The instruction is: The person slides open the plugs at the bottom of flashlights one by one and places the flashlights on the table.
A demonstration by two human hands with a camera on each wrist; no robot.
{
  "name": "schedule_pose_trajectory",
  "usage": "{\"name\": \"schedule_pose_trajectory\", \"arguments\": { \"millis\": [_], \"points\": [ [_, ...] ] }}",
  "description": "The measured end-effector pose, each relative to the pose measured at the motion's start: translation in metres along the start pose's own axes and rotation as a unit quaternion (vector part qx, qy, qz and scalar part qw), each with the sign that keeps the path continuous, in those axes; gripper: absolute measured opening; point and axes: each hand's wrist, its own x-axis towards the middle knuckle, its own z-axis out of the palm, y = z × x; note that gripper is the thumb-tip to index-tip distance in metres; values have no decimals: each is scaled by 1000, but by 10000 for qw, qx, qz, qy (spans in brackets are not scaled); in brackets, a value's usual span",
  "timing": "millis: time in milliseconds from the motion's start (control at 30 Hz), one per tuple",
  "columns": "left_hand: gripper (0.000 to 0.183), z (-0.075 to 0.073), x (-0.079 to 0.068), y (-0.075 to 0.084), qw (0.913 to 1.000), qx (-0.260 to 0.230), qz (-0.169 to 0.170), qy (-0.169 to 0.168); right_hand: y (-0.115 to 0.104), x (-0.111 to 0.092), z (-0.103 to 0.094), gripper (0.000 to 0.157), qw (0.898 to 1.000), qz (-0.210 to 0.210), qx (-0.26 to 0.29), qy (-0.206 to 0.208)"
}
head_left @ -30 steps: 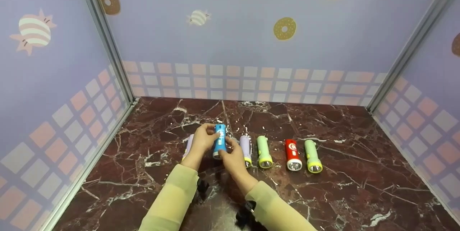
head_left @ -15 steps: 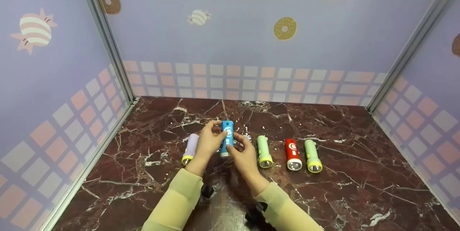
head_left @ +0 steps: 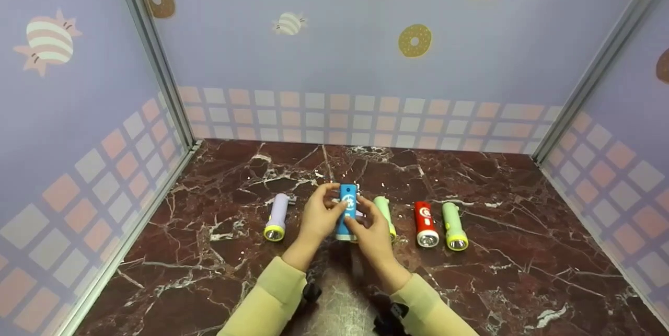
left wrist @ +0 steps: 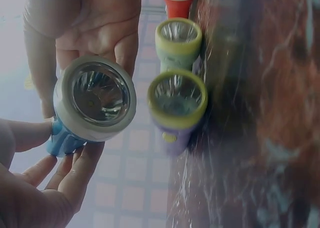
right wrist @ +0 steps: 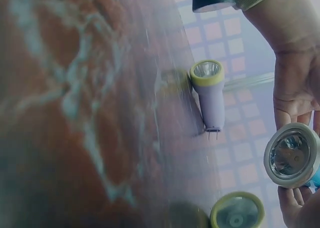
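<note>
Both hands hold a blue flashlight (head_left: 348, 193) with a white head, raised off the table, its lens toward the person. My left hand (head_left: 318, 217) grips its left side, thumb on the front. The right hand (head_left: 377, 234) pinches it from the right with its thumb lower down. In the left wrist view, the flashlight's white-ringed head (left wrist: 95, 100) sits between both hands' fingers. Close beside it a purple flashlight (left wrist: 175, 135) with a yellow rim lies on the table, mostly hidden in the head view. Left of the hands lies another purple flashlight (head_left: 277, 213).
To the right lie a green flashlight (head_left: 384, 208), partly covered by the right hand, a red one (head_left: 424, 216) and another green one (head_left: 452, 218). They rest on a dark red marbled table (head_left: 496, 284). Patterned panels (head_left: 366, 64) enclose the back and sides.
Both hands have carried the blue flashlight to the right, raising then lowering it slightly. The left purple flashlight has come into full view; the middle purple one is now mostly covered.
</note>
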Motion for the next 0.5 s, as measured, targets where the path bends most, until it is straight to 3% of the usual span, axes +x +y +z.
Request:
{"name": "schedule_pose_trajectory", "arguments": {
  "millis": [500],
  "points": [
    [43, 22, -9, 5, 9992, -175, 319, -136, 0, -12, -26, 56, 9991, -347, -212, 138]
  ]
}}
